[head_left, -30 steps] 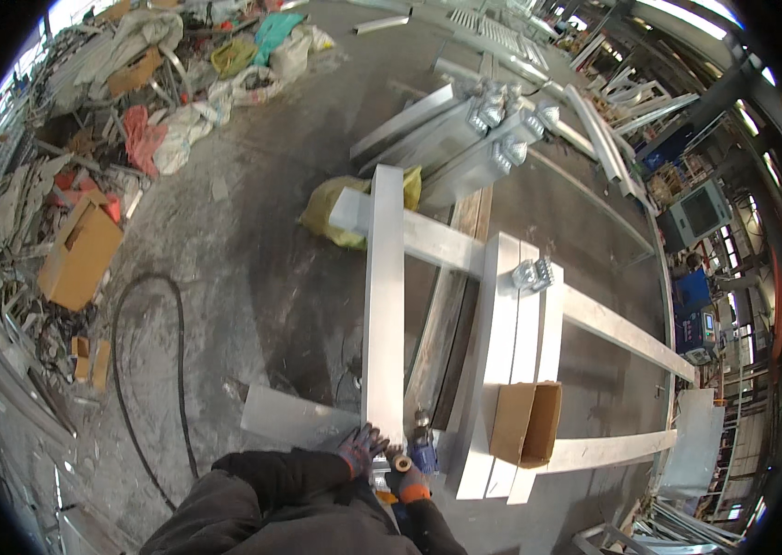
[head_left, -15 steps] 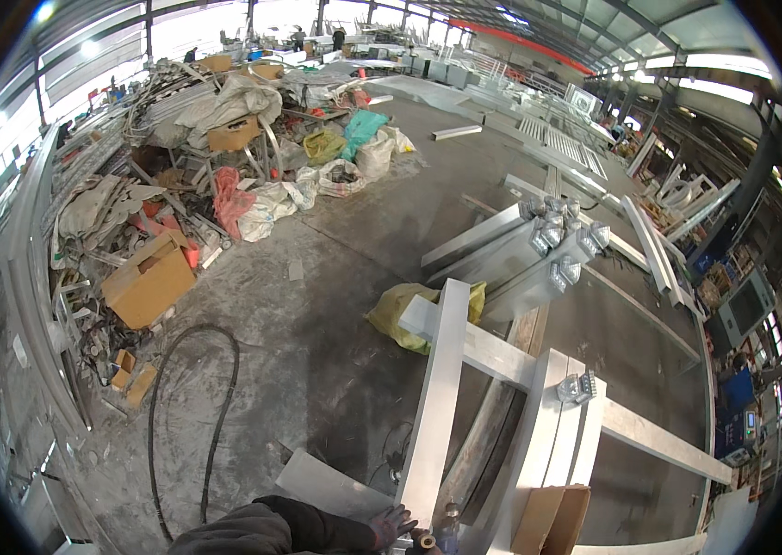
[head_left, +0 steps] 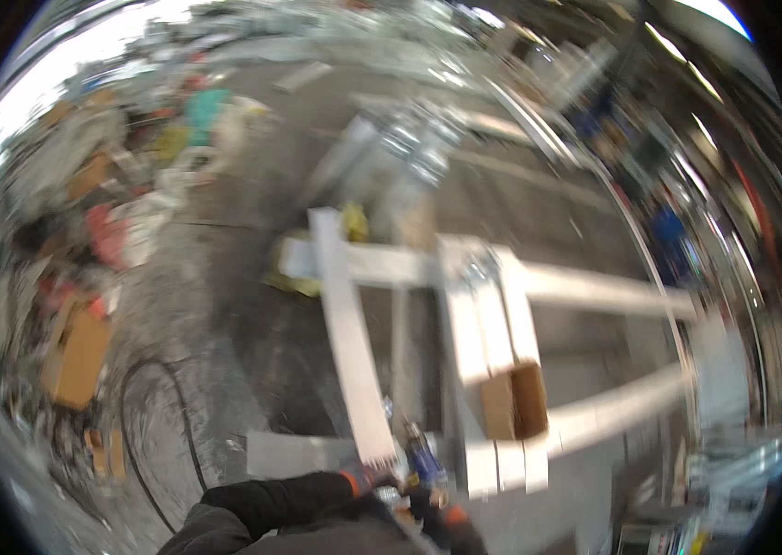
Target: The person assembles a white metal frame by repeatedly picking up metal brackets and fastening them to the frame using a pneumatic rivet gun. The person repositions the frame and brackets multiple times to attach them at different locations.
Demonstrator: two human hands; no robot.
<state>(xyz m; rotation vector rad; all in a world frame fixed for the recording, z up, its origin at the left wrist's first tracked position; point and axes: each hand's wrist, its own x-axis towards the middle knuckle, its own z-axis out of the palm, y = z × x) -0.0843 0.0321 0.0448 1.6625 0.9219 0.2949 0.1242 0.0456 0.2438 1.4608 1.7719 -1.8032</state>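
My left hand (head_left: 371, 475), an orange cuff at its wrist, is at the near end of a long pale rectangular beam (head_left: 349, 342). Motion smears its fingers, so its grip is unclear. Close by on the right, my right hand (head_left: 435, 511) is low in the picture, also blurred and partly hidden by dark sleeves. Small shiny pieces (head_left: 391, 497) show between the hands, too smeared to name. Just beyond the right hand is a blue-bodied tool (head_left: 424, 462) whose exact kind I cannot make out. The beam's far end rests across a pale crosswise bar (head_left: 386, 265).
Several pale beams (head_left: 488, 324) lie side by side to the right, with an open cardboard box (head_left: 513, 402) on their near end. A black hose (head_left: 127, 407) loops over the floor at left. Scrap, sacks and a larger carton (head_left: 81, 356) line the left side.
The view has swung right and down, blurring the picture. My right hand and the blue tool now show near the beam's end; my left hand stays by that end.
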